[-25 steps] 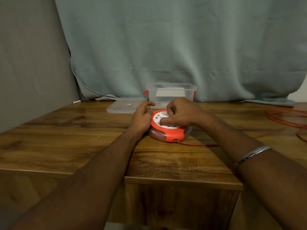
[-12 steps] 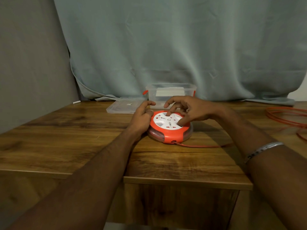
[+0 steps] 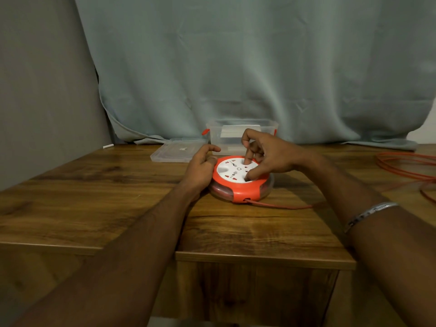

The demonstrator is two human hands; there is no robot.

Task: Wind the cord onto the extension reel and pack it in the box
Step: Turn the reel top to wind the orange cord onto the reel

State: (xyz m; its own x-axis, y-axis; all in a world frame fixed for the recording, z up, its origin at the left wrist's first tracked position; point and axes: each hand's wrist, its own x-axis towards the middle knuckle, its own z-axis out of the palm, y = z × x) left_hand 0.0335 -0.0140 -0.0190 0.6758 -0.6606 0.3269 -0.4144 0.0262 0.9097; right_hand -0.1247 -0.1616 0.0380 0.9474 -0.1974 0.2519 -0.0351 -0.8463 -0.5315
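Surface: wooden table (image 3: 118, 197), grey-green curtain (image 3: 259, 67) hanging behind it, grey wall (image 3: 42, 79) at left.
Count: one extension reel, one clear box, one lid, one cord, two hands, one bracelet.
Reel: orange extension reel (image 3: 240, 179) with white socket face lies flat mid-table, between the two hands.
Left hand: left hand (image 3: 200, 168) grips the reel's left rim, fingers curled round the edge, index finger lifted.
Right hand: right hand (image 3: 269, 156) sits over the reel's right side, index finger and thumb bent down with tips pressing on the white face; other fingers curled.
Cord: orange cord (image 3: 283, 206) exits the reel's near side, runs right along the table to loose loops at the right edge.
Box: clear plastic box (image 3: 226, 135), open, just behind the reel.
Lid: clear lid (image 3: 172, 153) flat on the table, left of the box.
Bracelet: metal bracelet (image 3: 368, 214) on the right forearm.
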